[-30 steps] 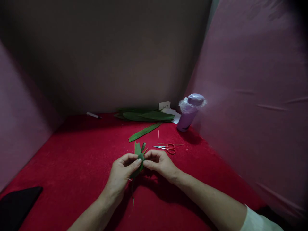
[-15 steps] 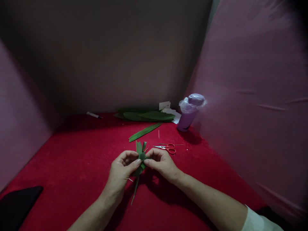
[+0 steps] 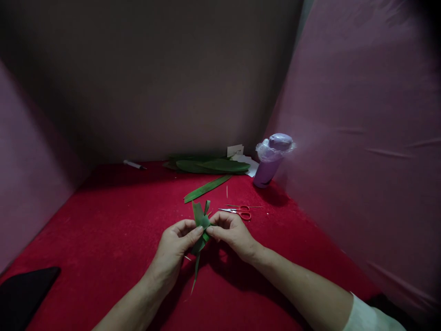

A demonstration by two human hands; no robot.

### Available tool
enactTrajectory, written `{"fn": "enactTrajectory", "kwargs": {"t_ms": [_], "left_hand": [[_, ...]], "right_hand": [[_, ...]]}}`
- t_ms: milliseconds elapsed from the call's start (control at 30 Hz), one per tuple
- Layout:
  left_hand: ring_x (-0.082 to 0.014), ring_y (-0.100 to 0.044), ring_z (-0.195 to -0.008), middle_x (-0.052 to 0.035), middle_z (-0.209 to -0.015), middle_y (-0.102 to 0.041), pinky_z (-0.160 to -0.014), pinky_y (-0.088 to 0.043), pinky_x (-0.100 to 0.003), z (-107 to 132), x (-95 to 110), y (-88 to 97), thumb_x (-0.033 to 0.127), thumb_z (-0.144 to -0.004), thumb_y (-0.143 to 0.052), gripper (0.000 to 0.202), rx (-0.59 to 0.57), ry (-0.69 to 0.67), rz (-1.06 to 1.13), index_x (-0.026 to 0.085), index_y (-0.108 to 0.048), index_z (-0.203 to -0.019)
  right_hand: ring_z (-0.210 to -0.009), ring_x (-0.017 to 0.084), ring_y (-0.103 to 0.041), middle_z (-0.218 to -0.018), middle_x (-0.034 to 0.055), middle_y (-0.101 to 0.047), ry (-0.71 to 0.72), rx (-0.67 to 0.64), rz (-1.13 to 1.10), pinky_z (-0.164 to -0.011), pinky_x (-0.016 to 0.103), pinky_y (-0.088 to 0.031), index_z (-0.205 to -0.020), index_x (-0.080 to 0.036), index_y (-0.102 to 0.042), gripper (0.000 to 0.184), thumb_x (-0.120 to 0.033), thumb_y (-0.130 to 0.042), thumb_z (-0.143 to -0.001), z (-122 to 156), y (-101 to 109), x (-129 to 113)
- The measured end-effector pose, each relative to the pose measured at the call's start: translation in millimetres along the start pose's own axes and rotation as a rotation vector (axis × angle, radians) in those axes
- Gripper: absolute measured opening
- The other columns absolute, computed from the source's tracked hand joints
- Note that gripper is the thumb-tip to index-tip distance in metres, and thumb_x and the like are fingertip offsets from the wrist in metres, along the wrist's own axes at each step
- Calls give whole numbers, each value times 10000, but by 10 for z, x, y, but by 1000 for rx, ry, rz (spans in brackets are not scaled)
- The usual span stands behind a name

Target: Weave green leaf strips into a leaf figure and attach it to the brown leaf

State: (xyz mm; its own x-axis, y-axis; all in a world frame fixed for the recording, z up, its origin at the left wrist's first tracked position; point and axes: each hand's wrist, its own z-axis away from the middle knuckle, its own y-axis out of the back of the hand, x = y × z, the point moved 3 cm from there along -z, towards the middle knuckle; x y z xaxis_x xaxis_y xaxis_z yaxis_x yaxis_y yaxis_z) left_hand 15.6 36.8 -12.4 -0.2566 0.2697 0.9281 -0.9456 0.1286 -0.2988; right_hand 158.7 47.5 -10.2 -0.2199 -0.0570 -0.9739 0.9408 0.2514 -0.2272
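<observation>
As the folded leaf [image 3: 200, 219] now tips its upper flap [image 3: 197, 211] further left, suggesting unfinished shaping, left hand [image 3: 175, 241] and right hand [image 3: 233, 235] pinch it between their fingers above the tabletop [image 3: 113, 230], well short of the far edge.

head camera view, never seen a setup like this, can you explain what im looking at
There is no machine here: these are a person's bare hands, seen from one camera worn on the head, looking forward and down. The left hand and right hand hold a folded green leaf between thumbs and fingers. On the red surface lie red-handled scissors, a loose leaf strip and, farther back, a leaf pile. At the back right is a purple cup with clear plastic around its top.
</observation>
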Motion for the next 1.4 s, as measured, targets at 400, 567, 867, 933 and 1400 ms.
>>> {"fn": "enactTrajectory", "kwargs": {"t_ms": [400, 567, 867, 933, 1400], "left_hand": [[-75, -477, -487, 9, -564, -589, -475, -350, -186, -3, 17, 15, 299, -668, -711, 188, 17, -3, -32, 129, -635, -696], [-83, -488, -486, -4, -572, -600, -479, -350, -194, 11, 32, -7, 299, -648, -723, 204, 1, 29, -8, 121, -636, -696], [-85, -478, -477, -10, -572, -605, -469, -330, -199, 23, 22, -2, 305, -660, -715, 208, -26, 33, -16, 119, -634, -706], [-88, -485, -485, -11, -583, -610, -477, -335, -201, 27, 33, -11, 300, -666, -712, 201, -32, 36, -14, 122, -632, -710], [-85, -497, -501, -12, -595, -611, -486, -362, -193, 23, 33, -3, 302, -674, -704, 191, 0, 24, -33, 129, -643, -725]], "right_hand": [[-528, 65, -472, -650, -26, -583, 35, -22, -36, -495, 201, -354, -734, -156, -614, 220, -306, -733, -626, -11, 13, 23], [-520, 63, -465, -627, -31, -576, 43, -29, -50, -501, 202, -357, -723, -157, -622, 201, -296, -732, -627, 2, 6, 4], [-499, 59, -455, -610, -37, -565, 26, -49, -69, -497, 202, -348, -725, -154, -613, 205, -296, -727, -633, 8, 10, 0], [-498, 58, -451, -607, -37, -562, 23, -60, -74, -493, 200, -343, -723, -152, -612, 198, -291, -723, -638, 8, 10, -2], [-477, 58, -444, -593, -38, -564, 29, -17, -42, -481, 202, -339, -710, -150, -610, 203, -300, -726, -638, -12, 33, 28]]}}
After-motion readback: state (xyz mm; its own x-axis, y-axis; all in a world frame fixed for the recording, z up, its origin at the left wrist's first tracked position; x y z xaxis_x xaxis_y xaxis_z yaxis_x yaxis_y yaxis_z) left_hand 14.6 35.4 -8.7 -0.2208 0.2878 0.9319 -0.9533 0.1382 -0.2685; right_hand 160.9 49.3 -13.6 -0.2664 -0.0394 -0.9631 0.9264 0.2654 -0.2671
